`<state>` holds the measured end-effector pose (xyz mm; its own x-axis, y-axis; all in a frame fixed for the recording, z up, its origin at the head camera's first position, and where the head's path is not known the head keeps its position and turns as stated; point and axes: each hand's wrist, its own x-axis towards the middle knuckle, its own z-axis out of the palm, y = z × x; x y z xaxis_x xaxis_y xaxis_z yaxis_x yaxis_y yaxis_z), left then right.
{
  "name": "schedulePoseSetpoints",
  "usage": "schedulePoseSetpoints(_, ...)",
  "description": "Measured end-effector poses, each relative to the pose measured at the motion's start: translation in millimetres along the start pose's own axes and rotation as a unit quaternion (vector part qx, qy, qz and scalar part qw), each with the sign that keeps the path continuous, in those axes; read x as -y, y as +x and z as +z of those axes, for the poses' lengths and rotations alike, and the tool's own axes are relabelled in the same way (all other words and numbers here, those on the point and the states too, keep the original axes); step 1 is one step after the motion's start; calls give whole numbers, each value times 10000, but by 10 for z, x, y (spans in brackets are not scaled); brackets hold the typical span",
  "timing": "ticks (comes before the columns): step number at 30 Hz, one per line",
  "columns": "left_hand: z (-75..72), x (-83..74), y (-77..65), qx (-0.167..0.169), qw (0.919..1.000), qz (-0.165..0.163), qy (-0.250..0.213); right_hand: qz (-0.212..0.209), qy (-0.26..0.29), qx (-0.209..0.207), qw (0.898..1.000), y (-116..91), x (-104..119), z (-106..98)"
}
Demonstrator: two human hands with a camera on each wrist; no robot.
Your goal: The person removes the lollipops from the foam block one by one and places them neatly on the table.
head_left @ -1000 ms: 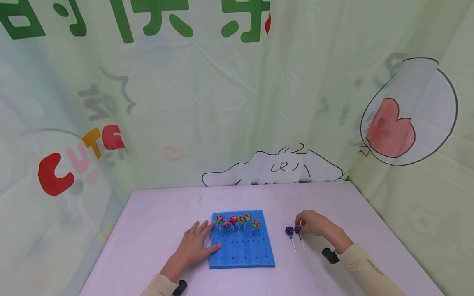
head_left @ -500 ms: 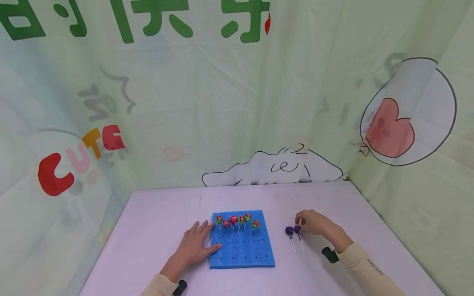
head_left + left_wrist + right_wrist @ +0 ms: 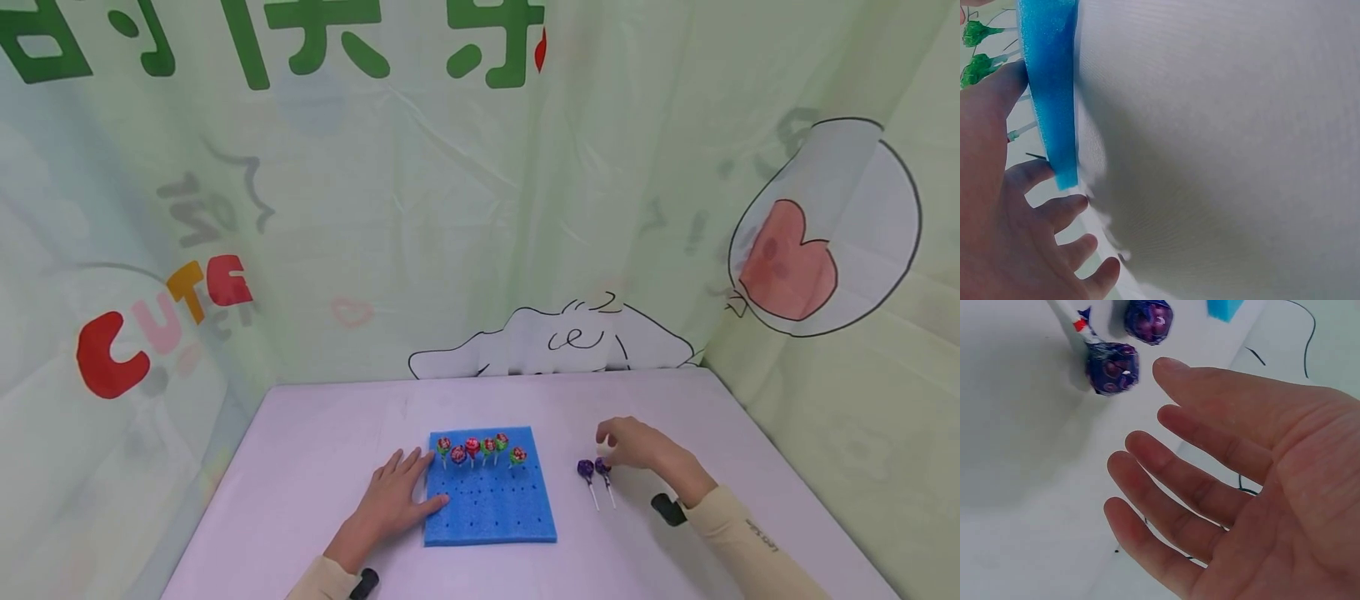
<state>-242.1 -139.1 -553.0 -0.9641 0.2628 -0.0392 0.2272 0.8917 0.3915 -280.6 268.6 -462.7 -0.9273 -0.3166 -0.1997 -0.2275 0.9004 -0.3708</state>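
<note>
My left hand (image 3: 390, 498) rests with spread fingers on the left edge of a blue foam board (image 3: 487, 512); in the left wrist view the thumb and index finger touch the foam. Several lollipops with red, green and dark wrappers stand in the board's back holes, among them a red one (image 3: 472, 447). To the board's right, two purple-wrapped lollipops lie side by side on the table, the left one (image 3: 586, 469) and the right one (image 3: 1113, 367). Just beyond their heads hovers my right hand (image 3: 637, 443), fingers loosely bent and holding nothing.
The board stands on a pale table (image 3: 337, 417), its front half showing rows of small holes. A printed curtain (image 3: 465, 208) hangs behind the table and along both sides. Dark wrist devices sit at both cuffs.
My right hand has lifted slightly away from the right purple lollipop, its fingers loosened. That lollipop's stick shifted a little to the left. The left hand stays in place.
</note>
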Motion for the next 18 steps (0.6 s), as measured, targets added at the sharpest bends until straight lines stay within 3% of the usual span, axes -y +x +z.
schedulePoseSetpoints(18, 20, 8, 9, -8, 10000, -9, 15, -69, -176, -131, 9997, -21, 330, -149)
